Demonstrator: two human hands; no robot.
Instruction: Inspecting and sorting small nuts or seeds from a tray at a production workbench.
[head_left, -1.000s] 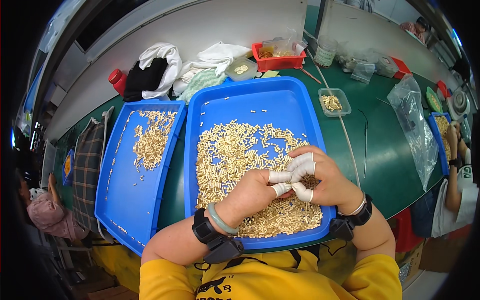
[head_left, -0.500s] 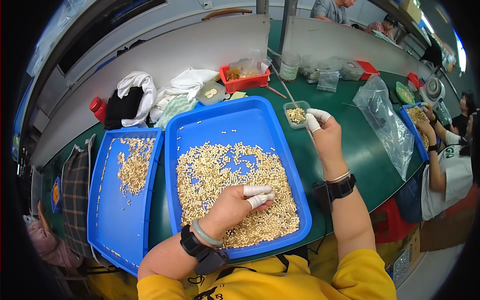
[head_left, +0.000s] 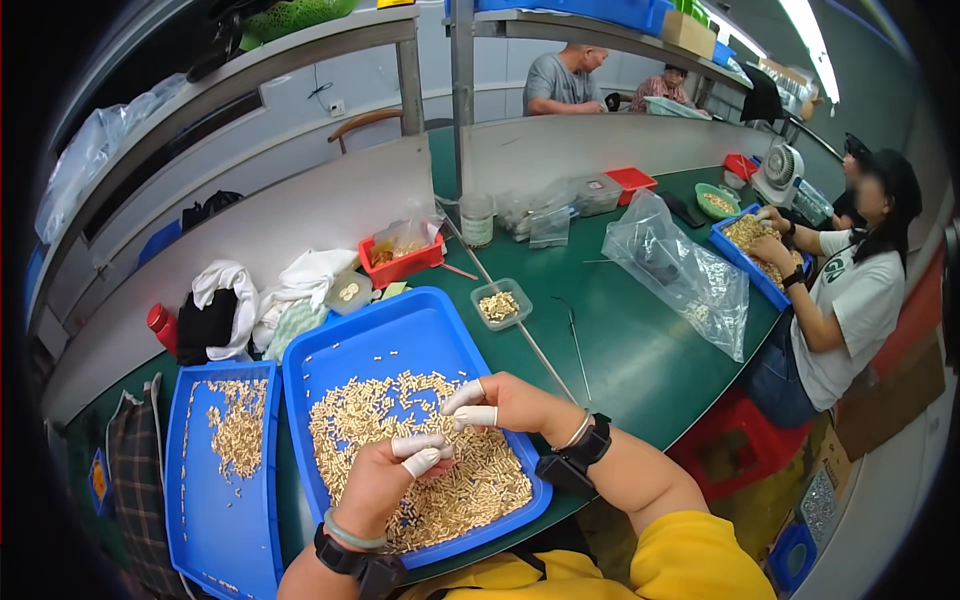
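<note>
White finger cots cover the thumb and fingertips of both hands. My left hand point(head_left: 388, 478) is over the large blue tray point(head_left: 465, 335), its thumb and fingers pressed together above a layer of small brass pins point(head_left: 480, 500). Close to its fingertips, my right hand point(head_left: 505, 405) reaches in from the right with thumb and forefinger in a pinch. Anything between the fingers of either hand is too small to make out. A small clear plastic box point(head_left: 501, 304) holding some brass pieces stands beyond my right hand. Tweezers point(head_left: 575, 345) lie on the green table to its right.
On the left is a second blue tray point(head_left: 215, 510) with a smaller pile of pins. Behind are cloths point(head_left: 290, 305), a red bin point(head_left: 400, 262) and a jar point(head_left: 477, 220). A plastic bag point(head_left: 680, 270) lies on the right, near a co-worker point(head_left: 840, 280) handling another blue tray.
My right hand has moved from beside the clear box back over the large tray, close to my left hand. The view has shifted up and right, and the tweezers now show on the table.
</note>
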